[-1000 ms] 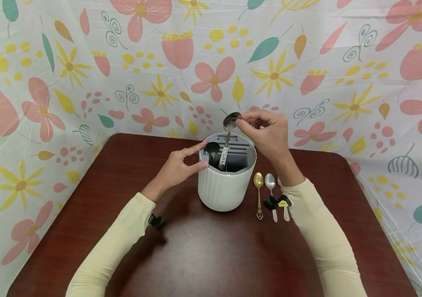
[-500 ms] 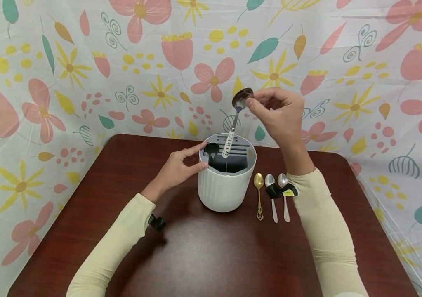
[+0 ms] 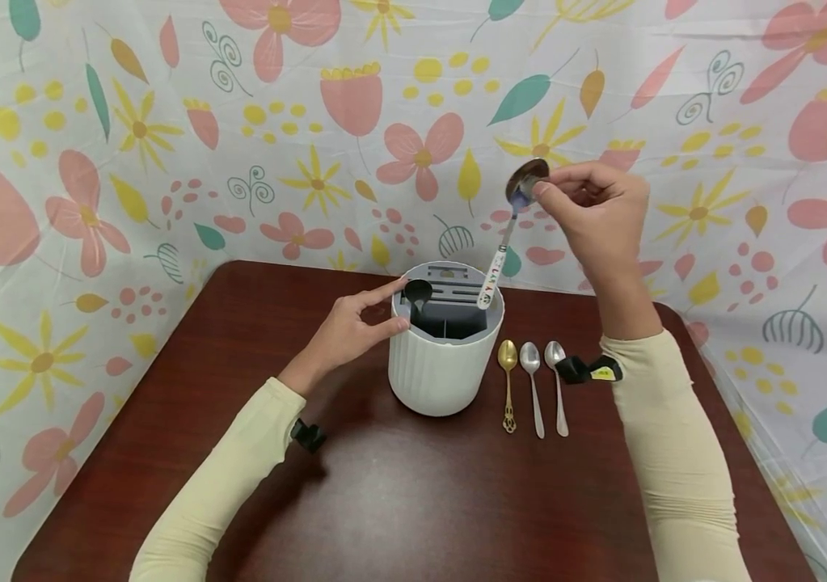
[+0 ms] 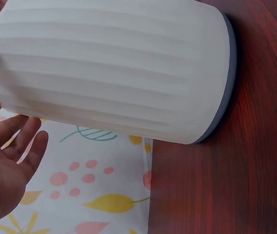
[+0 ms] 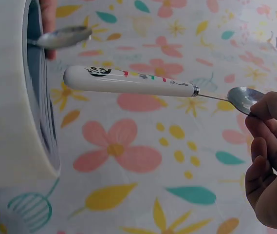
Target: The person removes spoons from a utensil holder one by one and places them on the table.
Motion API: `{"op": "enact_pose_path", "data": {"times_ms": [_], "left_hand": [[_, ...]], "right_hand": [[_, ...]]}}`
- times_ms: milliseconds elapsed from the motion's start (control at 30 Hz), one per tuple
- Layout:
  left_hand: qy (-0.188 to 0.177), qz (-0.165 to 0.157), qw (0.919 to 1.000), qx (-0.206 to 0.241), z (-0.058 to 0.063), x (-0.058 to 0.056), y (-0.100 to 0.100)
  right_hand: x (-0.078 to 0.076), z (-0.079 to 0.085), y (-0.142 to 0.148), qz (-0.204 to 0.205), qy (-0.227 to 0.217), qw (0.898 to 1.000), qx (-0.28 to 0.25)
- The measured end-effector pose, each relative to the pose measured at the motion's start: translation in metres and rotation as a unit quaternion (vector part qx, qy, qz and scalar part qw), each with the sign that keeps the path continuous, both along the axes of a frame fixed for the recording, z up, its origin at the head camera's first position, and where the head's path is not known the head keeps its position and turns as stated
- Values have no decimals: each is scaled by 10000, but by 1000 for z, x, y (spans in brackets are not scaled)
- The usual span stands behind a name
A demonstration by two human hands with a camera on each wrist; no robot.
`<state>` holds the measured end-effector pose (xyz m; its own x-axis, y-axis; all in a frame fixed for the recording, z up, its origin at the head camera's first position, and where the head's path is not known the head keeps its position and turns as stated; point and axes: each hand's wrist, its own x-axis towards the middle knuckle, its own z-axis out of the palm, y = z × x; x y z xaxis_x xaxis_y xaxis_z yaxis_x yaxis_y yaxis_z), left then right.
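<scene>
In the head view my right hand (image 3: 597,212) pinches a spoon by its bowl (image 3: 527,179), thumb against forefinger. The spoon's white patterned handle (image 5: 133,82) slants down, its end overlapping the right rim of a white ribbed utensil holder (image 3: 433,376). The right wrist view shows that handle end outside the holder's mouth. A second spoon (image 3: 418,289) stands in the holder's left part, bowl up. Against the holder's left rim rest the thumb and forefinger of my left hand (image 3: 356,319); its other fingers (image 4: 33,148) are spread loosely beside the ribbed wall.
Right of the holder, a gold spoon (image 3: 508,364) with an ornate handle and two silver spoons, one (image 3: 530,360) in the middle and one (image 3: 555,356) at the right, lie in a row on the dark wooden table (image 3: 384,501). A flowered cloth (image 3: 238,121) hangs behind.
The right hand has drawn the white-handled spoon up out of the holder and carried it to the right. The left hand and the holder have stayed in place.
</scene>
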<state>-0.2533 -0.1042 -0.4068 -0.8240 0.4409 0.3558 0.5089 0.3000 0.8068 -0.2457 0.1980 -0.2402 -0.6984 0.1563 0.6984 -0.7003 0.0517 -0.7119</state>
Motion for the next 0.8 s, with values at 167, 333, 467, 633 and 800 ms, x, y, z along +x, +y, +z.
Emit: {"op": "enact_pose_path", "data": {"times_ms": [167,333,467,633,800], "left_hand": [[-10,8,10000,2,0,-1,1],[4,25,10000,30,0,0,1],[8,36,10000,20,0,-1,2],[-54,62,10000,-3,0,0,2],[-127,53,9999,18,0,0,2]], "right_hand": [[-8,-6,24,-38,-154,9996,-253],[-23,-25,56,-57,-439,9984,-358],[-31,-40,78,2,-657,9970,-401],[-30,-54,97,94,-993,9949,-171],[-28,-68,113,157,-1375,9901,235]]}}
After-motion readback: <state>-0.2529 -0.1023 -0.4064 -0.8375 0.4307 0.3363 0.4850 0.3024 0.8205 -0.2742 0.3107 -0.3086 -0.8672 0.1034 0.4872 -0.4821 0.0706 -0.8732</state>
